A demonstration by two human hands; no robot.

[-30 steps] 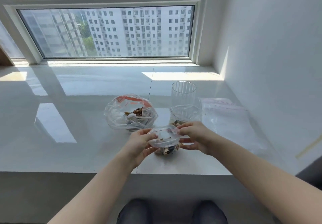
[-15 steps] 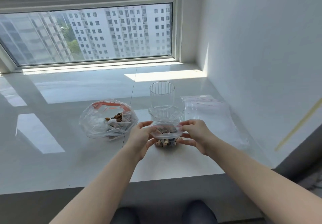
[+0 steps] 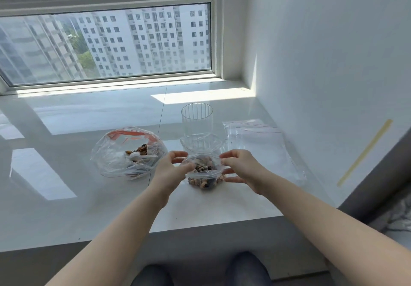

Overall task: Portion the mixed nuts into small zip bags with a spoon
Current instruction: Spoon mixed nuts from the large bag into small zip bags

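Small zip bag (image 3: 203,175) stands on the white ledge (image 3: 222,203), mouth held open, mixed nuts (image 3: 205,182) in its base. Left hand (image 3: 170,171) pinches the bag's left rim; right hand (image 3: 241,169) pinches the right rim. Large bag (image 3: 127,151), just left, holds more nuts and a white spoon (image 3: 139,156), its handle partly masked by plastic folds. Behind stands a clear cup (image 3: 197,119); a second bag (image 3: 201,142) before it appears empty, though glare obscures it. Flat spare bags (image 3: 260,143) lie right.
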